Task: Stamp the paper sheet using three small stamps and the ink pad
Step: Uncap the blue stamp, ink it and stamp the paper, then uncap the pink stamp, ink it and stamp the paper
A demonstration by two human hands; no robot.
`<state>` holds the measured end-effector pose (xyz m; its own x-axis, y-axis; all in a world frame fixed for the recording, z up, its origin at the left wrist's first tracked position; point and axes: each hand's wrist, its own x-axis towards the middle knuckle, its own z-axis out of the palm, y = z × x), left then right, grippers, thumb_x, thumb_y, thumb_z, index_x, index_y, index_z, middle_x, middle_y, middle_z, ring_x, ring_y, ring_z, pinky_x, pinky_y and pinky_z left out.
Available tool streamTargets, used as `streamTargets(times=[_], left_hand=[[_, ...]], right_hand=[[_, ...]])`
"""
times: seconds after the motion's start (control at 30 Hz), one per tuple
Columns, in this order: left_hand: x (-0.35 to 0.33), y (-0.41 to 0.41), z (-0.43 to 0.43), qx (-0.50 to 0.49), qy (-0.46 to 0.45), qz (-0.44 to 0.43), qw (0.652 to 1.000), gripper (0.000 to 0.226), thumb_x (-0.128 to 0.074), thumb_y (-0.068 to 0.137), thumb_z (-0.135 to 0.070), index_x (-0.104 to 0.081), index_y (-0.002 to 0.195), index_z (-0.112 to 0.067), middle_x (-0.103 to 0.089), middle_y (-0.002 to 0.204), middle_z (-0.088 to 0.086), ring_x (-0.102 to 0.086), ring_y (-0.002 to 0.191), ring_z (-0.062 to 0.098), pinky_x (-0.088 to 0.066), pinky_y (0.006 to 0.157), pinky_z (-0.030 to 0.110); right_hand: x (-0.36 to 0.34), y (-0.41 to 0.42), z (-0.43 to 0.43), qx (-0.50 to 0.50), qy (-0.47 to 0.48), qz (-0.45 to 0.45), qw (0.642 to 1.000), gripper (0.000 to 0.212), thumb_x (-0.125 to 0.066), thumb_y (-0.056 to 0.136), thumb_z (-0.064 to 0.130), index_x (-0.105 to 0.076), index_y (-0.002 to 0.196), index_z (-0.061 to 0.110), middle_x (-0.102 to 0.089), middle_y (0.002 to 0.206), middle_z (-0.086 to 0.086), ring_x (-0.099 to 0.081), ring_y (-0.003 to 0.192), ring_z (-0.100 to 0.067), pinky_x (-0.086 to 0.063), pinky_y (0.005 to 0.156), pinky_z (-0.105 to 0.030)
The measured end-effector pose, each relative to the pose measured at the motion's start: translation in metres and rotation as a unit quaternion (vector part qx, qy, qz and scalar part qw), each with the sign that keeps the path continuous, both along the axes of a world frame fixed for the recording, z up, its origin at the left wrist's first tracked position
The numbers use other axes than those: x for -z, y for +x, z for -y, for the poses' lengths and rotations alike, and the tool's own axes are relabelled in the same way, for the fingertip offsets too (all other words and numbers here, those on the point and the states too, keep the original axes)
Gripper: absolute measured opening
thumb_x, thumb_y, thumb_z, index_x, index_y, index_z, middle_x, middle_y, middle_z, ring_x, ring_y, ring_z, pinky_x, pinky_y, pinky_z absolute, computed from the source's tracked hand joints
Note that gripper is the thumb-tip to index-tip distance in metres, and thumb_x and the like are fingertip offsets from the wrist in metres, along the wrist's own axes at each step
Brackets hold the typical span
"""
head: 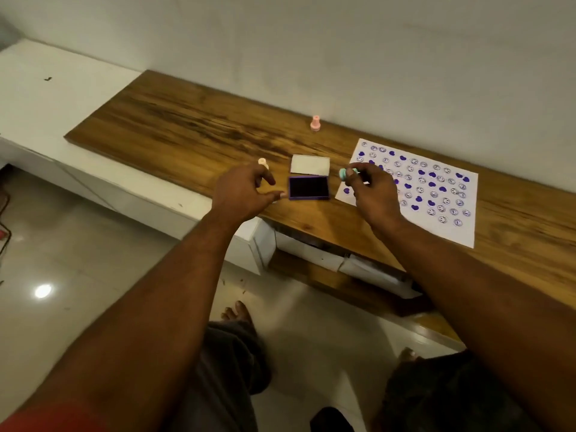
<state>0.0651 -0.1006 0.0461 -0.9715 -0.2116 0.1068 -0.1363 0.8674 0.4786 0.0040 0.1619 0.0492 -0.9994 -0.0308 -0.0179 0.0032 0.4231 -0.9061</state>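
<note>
Looking down, I see a long wooden table [193,129] by a white wall. My right hand [372,194] pinches a little green stamp [343,175] between the thumb and the other fingers. The stamp is tipped on its side and held up between the ink pad [309,187] and the paper sheet [436,185]. The hand is over the near left corner of the paper.

The ink pad is open, with its dark purple pad facing up and its pale lid [310,165] folded back behind it. The paper lies flat to the right of it, and it is full of purple hearts and smiley faces.

My left hand [241,190] is just left of the ink pad. Its fingers are spread and curled, and they hold nothing. A peach stamp [262,162] peeks out behind them. A pink stamp [315,123] stands alone, far back near the wall.
</note>
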Motion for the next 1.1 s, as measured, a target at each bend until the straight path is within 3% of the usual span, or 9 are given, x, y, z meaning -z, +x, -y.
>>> streamTargets(times=[0.1, 0.27, 0.4, 0.53, 0.63, 0.77, 0.93, 1.1], left_hand=[[0.010, 0.011, 0.015, -0.006, 0.018, 0.048, 0.999, 0.054, -0.084, 0.062, -0.074, -0.070, 0.100, -0.037, -0.063, 0.086, -0.014, -0.058, 0.074, 0.002, -0.043, 0.057, 0.023], [0.018, 0.010, 0.016, -0.030, -0.002, 0.019, 0.999, 0.060, -0.082, 0.069, -0.072, -0.070, 0.112, -0.032, -0.066, 0.088, -0.012, -0.061, 0.076, 0.007, -0.053, 0.066, 0.031], [0.021, 0.007, 0.012, -0.037, -0.002, 0.035, 0.999, 0.054, -0.083, 0.074, -0.063, -0.074, 0.114, -0.028, -0.072, 0.096, -0.009, -0.064, 0.081, 0.007, -0.050, 0.066, 0.026], [0.023, 0.005, 0.009, -0.049, -0.021, 0.049, 0.997, 0.042, -0.083, 0.078, -0.054, -0.078, 0.111, -0.028, -0.076, 0.100, -0.009, -0.068, 0.086, 0.008, -0.055, 0.077, 0.029], [0.024, 0.004, 0.009, -0.056, -0.018, 0.040, 0.997, 0.032, -0.082, 0.082, -0.046, -0.079, 0.109, -0.027, -0.077, 0.097, -0.007, -0.064, 0.079, 0.009, -0.047, 0.069, 0.025], [0.023, 0.003, 0.007, -0.058, -0.019, 0.050, 0.997, 0.025, -0.081, 0.083, -0.042, -0.079, 0.103, -0.027, -0.071, 0.087, -0.007, -0.057, 0.070, 0.008, -0.032, 0.056, 0.020], [0.024, 0.002, 0.005, -0.070, -0.007, 0.053, 0.996, 0.016, -0.078, 0.083, -0.036, -0.079, 0.096, -0.027, -0.069, 0.080, -0.008, -0.057, 0.066, 0.007, -0.034, 0.053, 0.020], [0.030, -0.002, 0.008, -0.101, 0.044, 0.040, 0.993, 0.016, -0.077, 0.082, -0.031, -0.079, 0.097, -0.026, -0.069, 0.079, -0.009, -0.059, 0.066, 0.005, -0.042, 0.054, 0.021]], right_hand=[[-0.004, 0.007, 0.030, -0.096, 0.086, -0.060, 0.990, 0.031, -0.065, 0.098, 0.038, -0.066, 0.127, 0.025, -0.071, 0.117, 0.002, -0.065, 0.096, -0.007, -0.054, 0.076, -0.021], [-0.008, 0.012, 0.079, -0.229, 0.239, -0.134, 0.934, 0.032, -0.061, 0.099, 0.040, -0.067, 0.127, 0.024, -0.074, 0.115, -0.001, -0.068, 0.103, -0.018, -0.055, 0.092, -0.040], [-0.005, 0.009, 0.106, -0.268, 0.359, -0.205, 0.870, 0.027, -0.056, 0.099, 0.042, -0.067, 0.122, 0.030, -0.074, 0.114, 0.002, -0.066, 0.107, -0.022, -0.043, 0.101, -0.048], [0.003, 0.004, 0.116, -0.294, 0.453, -0.236, 0.808, 0.024, -0.062, 0.097, 0.038, -0.064, 0.119, 0.029, -0.072, 0.114, -0.001, -0.065, 0.109, -0.025, -0.043, 0.103, -0.049], [0.008, 0.003, 0.119, -0.308, 0.491, -0.233, 0.781, 0.022, -0.061, 0.098, 0.039, -0.063, 0.117, 0.028, -0.070, 0.115, -0.003, -0.063, 0.111, -0.027, -0.042, 0.104, -0.050], [0.005, 0.001, 0.128, -0.306, 0.513, -0.231, 0.768, 0.023, -0.065, 0.096, 0.038, -0.063, 0.116, 0.026, -0.070, 0.114, -0.005, -0.063, 0.111, -0.028, -0.041, 0.105, -0.049], [0.007, 0.001, 0.138, -0.289, 0.520, -0.216, 0.774, 0.026, -0.066, 0.095, 0.037, -0.062, 0.117, 0.023, -0.070, 0.113, -0.006, -0.065, 0.107, -0.028, -0.046, 0.101, -0.045], [0.017, -0.009, 0.145, -0.246, 0.395, -0.131, 0.875, 0.025, -0.057, 0.102, 0.033, -0.069, 0.120, 0.019, -0.073, 0.108, -0.007, -0.069, 0.097, -0.025, -0.055, 0.091, -0.037]])
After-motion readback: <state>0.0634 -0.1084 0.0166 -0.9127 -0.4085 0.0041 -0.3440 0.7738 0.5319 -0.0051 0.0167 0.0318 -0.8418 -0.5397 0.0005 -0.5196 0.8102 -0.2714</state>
